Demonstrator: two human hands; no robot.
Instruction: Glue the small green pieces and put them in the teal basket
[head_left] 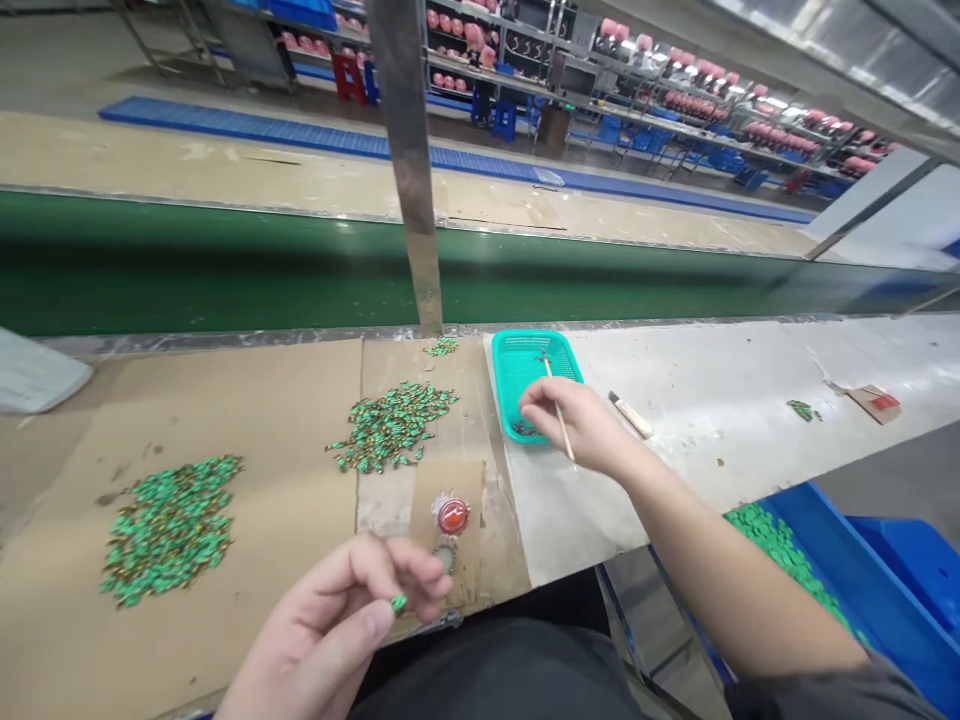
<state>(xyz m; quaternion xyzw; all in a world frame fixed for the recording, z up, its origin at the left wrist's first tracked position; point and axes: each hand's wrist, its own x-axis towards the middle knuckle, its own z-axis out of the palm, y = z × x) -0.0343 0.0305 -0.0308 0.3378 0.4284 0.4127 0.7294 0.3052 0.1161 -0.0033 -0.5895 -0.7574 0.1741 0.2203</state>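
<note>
Between the thumb and fingers of my left hand [341,610] is a small green piece [398,603], held above the bench's front edge. My right hand [574,415] grips a thin wooden stick [559,410] over the front of a teal plastic basket [501,385]. Small dark bits [523,428] lie in the basket's near end; some dark bits also show by the stick's far tip. Just beyond my left hand sits a small round dish of red-orange material [453,516] on a cardboard piece [427,490]. A greyish round cap [444,558] is partly hidden by my fingers.
Piles of green-and-gold pieces [172,530] lie on cardboard at left and centre [394,425]. A flat pale-handled tool [631,414] rests right of the basket. A metal post [412,170] rises behind. Blue bins of green pieces [780,550] stand lower right.
</note>
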